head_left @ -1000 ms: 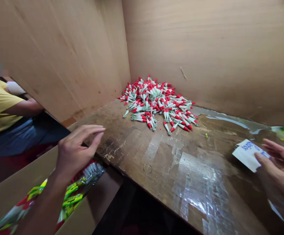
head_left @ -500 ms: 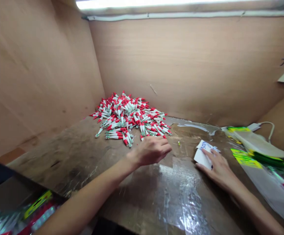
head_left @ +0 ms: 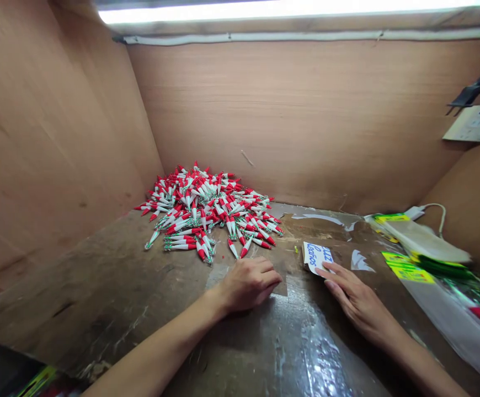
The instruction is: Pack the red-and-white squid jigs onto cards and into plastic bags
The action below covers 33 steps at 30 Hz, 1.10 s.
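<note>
Where the heap of red-and-white fishing lures (head_left: pixel 207 212) spreads, it lies toward 11 o'clock from the person's left hand (head_left: pixel 251 284); the nearest lure (head_left: pixel 233 248), its long axis running roughly 11 to 5 o'clock, sits just beyond the knuckles. That hand's fingers curl under near the tabletop (head_left: pixel 140 298), too hidden to tell whether they grasp anything. At its 2 o'clock is the handwritten paper card (head_left: pixel 315 257), nearer the right hand (head_left: pixel 356 298). From there the card lies toward 10 o'clock; extended fingers touch its near right edge, pinch unclear. A clear yellow-green-headed packet (head_left: pixel 451 322) lies past that hand.
</note>
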Each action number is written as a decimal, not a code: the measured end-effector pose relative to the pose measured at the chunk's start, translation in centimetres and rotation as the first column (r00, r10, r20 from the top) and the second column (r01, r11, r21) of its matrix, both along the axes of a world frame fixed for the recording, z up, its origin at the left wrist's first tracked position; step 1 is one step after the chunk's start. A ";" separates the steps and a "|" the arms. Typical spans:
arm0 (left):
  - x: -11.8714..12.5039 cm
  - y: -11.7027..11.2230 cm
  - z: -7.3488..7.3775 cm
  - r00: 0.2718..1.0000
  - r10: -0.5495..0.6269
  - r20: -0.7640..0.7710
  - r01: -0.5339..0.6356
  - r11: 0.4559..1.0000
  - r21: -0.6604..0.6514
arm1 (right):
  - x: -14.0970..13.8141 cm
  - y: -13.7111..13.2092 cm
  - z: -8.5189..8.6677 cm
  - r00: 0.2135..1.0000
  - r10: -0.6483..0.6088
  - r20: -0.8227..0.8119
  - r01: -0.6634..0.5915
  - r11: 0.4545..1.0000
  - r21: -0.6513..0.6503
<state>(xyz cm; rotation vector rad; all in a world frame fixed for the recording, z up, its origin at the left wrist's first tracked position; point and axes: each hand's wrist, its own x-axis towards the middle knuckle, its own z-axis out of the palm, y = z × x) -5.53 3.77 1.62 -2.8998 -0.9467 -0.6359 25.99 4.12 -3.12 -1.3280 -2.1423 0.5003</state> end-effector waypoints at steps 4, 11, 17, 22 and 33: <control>0.2 -0.2 -0.5 0.997 0.023 0.069 -0.018 0.997 -0.073 | -1.4 -1.4 1.3 0.894 -0.044 -0.446 -0.056 0.976 -0.210; 1.5 -1.3 0.2 0.970 0.082 0.228 -0.066 0.995 -0.075 | -4.5 -3.3 1.2 0.340 -0.443 -0.829 -0.377 0.744 -0.552; 1.5 -1.5 -0.2 0.994 0.105 0.000 -0.103 0.976 -0.192 | -3.1 -0.5 0.7 0.698 -0.275 -0.661 -0.141 0.853 -0.503; 1.2 -1.6 -1.0 0.995 -0.094 -0.023 0.086 0.966 -0.245 | -5.5 3.8 4.3 0.980 0.124 -0.158 -0.122 0.992 0.025; 1.0 -1.6 -1.7 0.993 -0.119 -0.028 0.110 0.969 -0.220 | -20.9 9.2 5.5 0.582 0.336 0.741 -0.716 0.644 0.270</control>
